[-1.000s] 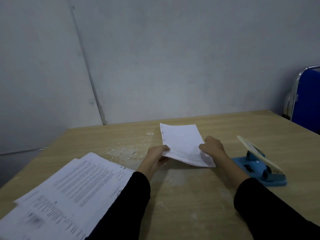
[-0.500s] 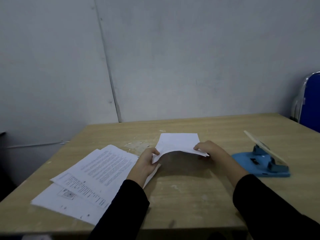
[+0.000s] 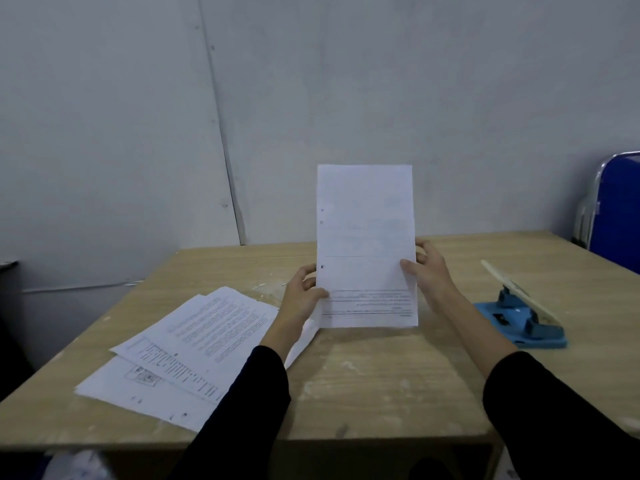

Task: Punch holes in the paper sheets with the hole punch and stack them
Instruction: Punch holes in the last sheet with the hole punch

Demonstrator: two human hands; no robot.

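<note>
Paper sheets (image 3: 365, 244): upright above bench (image 3: 381, 375), punched left edge
Hands: left (image 3: 303, 296), right (image 3: 429, 271) gripping sheet sides
Hole punch (image 3: 519, 320): right, apart

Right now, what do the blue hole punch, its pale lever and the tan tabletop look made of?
Blue hole punch: looks like painted metal or moulded plastic; the even matte blue leaves it open.
Pale cream lever: flat, thin, smooth; could be plastic or coated metal, cannot tell.
Tan tabletop: wood-grain laminate or veneer, judging by straight printed-looking grain; matte, scuffed with white flecks.
</note>
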